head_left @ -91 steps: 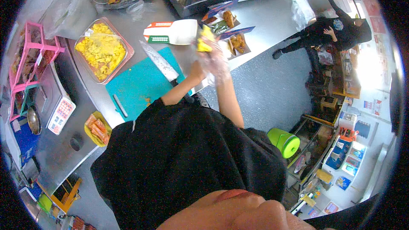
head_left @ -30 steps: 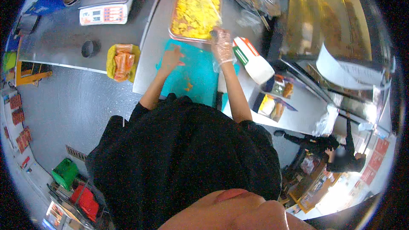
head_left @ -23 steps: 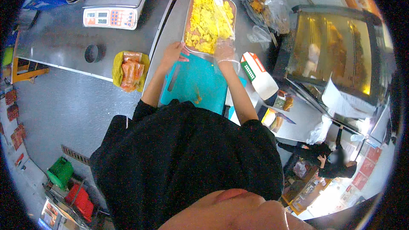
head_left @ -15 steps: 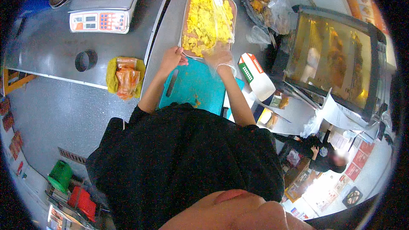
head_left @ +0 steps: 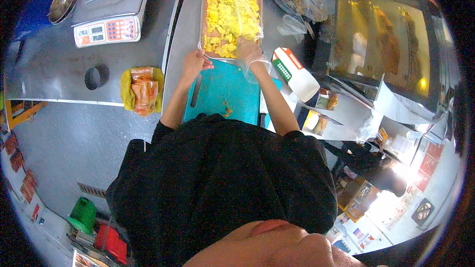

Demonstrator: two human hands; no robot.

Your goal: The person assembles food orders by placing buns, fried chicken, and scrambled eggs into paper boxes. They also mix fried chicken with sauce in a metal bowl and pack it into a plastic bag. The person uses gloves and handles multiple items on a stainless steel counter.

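Compared with three seconds ago, both hands have come across from the carton (head_left: 304, 84) and the open food boxes (head_left: 316, 121) to the tray (head_left: 203, 32); the right hand (head_left: 250, 54), which then had something yellow, is now low over the yellow pieces (head_left: 228, 17) in it. With the view turned too, the tray appears at the upper middle.

From the left, the scale (head_left: 109, 29), a dark ring (head_left: 95, 77) and a yellow holder with orange packets (head_left: 144, 91) are on the left bench (head_left: 44, 69). Next comes the left hand (head_left: 194, 63), bare, its forearm rising from below; the fingers are partly bent at the tray's near left corner, and I cannot tell whether they grip the rim. Lying on the middle bench (head_left: 183, 15), the tray is partly covered by clear film, just beyond the turquoise cutting board (head_left: 225, 84). Further right, the right hand, in a clear plastic glove, reaches forward and inward over the tray's near right corner; its fingers are too blurred to tell how far they are spread or what they hold. Beside it are the carton, the food boxes and a glass cabinet (head_left: 378, 44).
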